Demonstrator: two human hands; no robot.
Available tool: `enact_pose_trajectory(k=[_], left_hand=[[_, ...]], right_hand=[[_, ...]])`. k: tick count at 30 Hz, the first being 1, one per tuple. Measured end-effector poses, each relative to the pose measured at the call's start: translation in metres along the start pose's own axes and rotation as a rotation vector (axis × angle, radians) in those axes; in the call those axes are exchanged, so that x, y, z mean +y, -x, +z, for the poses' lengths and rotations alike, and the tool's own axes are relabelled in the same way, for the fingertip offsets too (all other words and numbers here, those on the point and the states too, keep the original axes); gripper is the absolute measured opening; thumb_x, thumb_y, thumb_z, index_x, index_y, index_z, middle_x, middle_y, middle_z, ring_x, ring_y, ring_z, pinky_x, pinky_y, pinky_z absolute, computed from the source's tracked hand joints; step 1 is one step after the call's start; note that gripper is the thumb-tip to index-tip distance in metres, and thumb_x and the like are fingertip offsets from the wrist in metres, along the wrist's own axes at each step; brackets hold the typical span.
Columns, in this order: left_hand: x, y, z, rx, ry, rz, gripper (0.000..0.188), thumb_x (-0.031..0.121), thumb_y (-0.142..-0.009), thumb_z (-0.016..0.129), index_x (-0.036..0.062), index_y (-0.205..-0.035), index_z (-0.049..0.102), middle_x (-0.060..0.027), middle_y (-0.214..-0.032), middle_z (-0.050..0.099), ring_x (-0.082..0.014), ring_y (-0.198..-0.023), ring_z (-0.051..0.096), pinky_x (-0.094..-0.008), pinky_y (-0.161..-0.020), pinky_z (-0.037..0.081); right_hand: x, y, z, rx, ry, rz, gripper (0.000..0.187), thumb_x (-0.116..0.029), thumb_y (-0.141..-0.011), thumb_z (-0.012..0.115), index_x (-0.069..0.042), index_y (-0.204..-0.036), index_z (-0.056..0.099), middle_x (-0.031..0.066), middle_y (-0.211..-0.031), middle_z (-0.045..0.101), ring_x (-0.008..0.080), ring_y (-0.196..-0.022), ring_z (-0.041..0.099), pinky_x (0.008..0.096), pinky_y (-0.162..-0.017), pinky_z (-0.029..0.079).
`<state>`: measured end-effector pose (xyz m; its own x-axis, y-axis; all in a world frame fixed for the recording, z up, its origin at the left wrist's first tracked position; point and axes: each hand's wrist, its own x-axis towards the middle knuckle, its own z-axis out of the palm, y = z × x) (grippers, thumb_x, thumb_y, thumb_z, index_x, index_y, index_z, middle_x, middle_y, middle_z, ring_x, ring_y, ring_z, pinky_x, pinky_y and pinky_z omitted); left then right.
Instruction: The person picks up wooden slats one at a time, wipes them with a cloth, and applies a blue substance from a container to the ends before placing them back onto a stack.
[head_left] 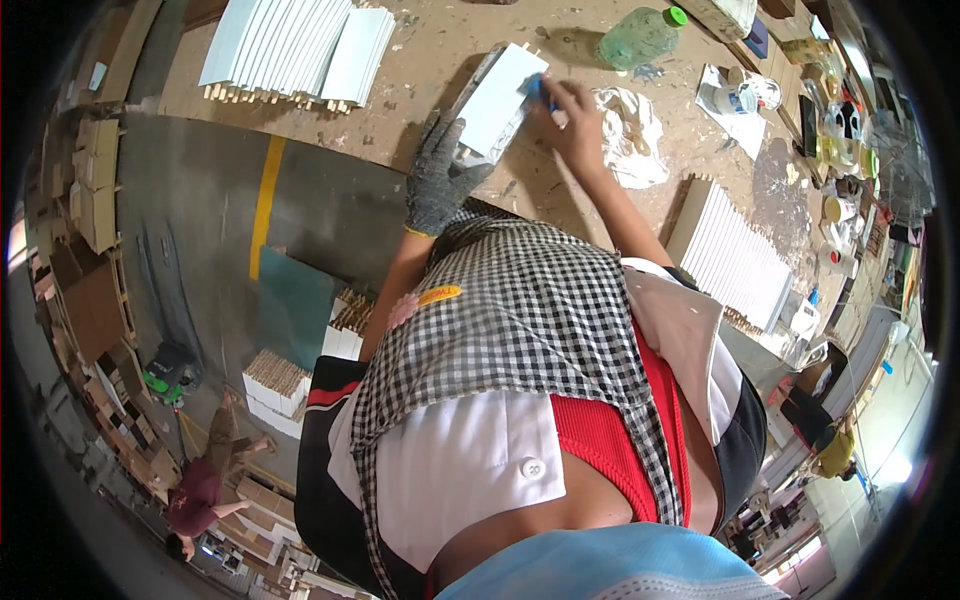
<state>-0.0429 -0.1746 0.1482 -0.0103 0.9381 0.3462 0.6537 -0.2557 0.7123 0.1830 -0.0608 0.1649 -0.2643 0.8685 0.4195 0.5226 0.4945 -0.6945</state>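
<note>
A small white rectangular board (502, 98) lies at a slant on a wrapped, silvery support on the workbench. My left hand (436, 172), in a dark grey knitted glove, grips the board's near left corner, fingers along one edge and thumb by the lower end. Bare, my right hand (572, 125) pinches a small blue piece (535, 88), its exact kind unclear, against the board's right edge. Light wooden pegs stick out at the board's ends. Right of that hand rests a crumpled white cloth (632, 138).
On the stained workbench (430, 70), a stack of white boards (285, 48) stands far left, another stack (730, 255) at right. A green-capped bottle (640, 40) stands behind the cloth; cups (738, 98) sit farther right. Another person (200, 490) is on the floor area at lower left.
</note>
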Motion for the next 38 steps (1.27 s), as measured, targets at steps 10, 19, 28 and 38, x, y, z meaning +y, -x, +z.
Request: enact_pose_trajectory(k=[10,19,28,38], left_hand=[[0.002,0.001,-0.006,-0.046,-0.004,-0.063,0.07,0.031,-0.087,0.075,0.0024,-0.144,0.047,-0.0233,-0.15,0.045,-0.0409,-0.141,0.039,-0.0471,-0.113,0.036],[0.003,-0.004,-0.003,0.011,0.08,-0.058,0.046,0.021,-0.092,0.073,0.0009,-0.131,0.06,-0.0195,-0.143,0.054,-0.037,-0.139,0.044,-0.0449,-0.112,0.038],[0.009,-0.008,-0.001,0.0,-0.061,0.028,0.044,0.028,-0.091,0.071,0.0026,-0.126,0.063,-0.0168,-0.14,0.057,-0.0407,-0.139,0.041,-0.0488,-0.114,0.034],[0.009,-0.008,-0.001,-0.04,-0.066,0.021,0.048,0.026,-0.086,0.076,0.0041,-0.127,0.065,-0.0155,-0.14,0.058,-0.0356,-0.136,0.045,-0.0468,-0.114,0.035]], right_hand=[[-0.049,0.037,-0.015,-0.282,-0.018,-0.317,0.06,-0.003,-0.079,0.072,-0.013,-0.137,0.059,0.011,-0.117,0.06,0.0308,-0.105,0.057,0.0375,-0.09,0.052],[0.068,-0.031,-0.007,0.1,0.292,-0.138,0.045,-0.01,-0.087,0.075,-0.018,-0.131,0.067,0.0152,-0.115,0.065,0.0258,-0.09,0.066,0.0357,-0.076,0.057],[0.02,-0.015,0.0,0.106,-0.03,0.029,0.044,-0.012,-0.089,0.075,-0.012,-0.133,0.065,0.0128,-0.115,0.064,0.0207,-0.089,0.066,0.031,-0.071,0.055],[-0.058,0.04,-0.028,-0.239,-0.032,-0.334,0.047,-0.003,-0.083,0.073,-0.017,-0.128,0.067,0.0113,-0.114,0.063,0.0273,-0.098,0.061,0.0341,-0.077,0.055]])
